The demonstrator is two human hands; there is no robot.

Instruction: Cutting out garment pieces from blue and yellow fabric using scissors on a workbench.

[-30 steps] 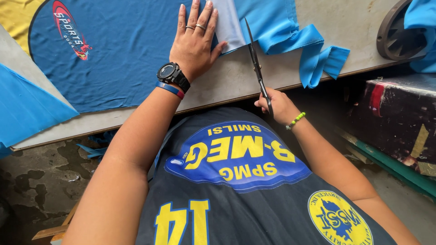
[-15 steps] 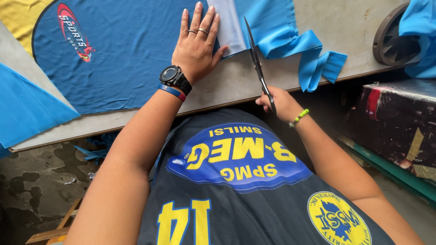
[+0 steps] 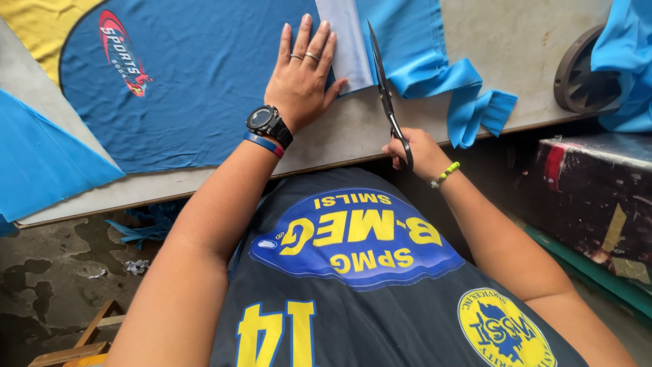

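My left hand (image 3: 300, 81) lies flat, fingers spread, on a dark blue fabric piece (image 3: 204, 81) with a grey strip (image 3: 345, 41) along its right edge. A black watch and a blue wristband sit on that wrist. My right hand (image 3: 415, 151) grips the handles of long black scissors (image 3: 384, 88) at the table's front edge. The blades point away from me, running between the grey strip and a light blue fabric piece (image 3: 414, 47).
A grey worktable (image 3: 516, 41) carries the fabric; a cut light blue strip (image 3: 475, 109) hangs over its edge. More light blue cloth (image 3: 41, 163) lies at left, yellow fabric (image 3: 41, 27) far left. A dark round wheel (image 3: 584, 71) and a dark box (image 3: 591, 190) stand at right.
The scissors and my right hand have shifted slightly forward along the fabric edge. My left hand stays pressed on the dark blue piece.
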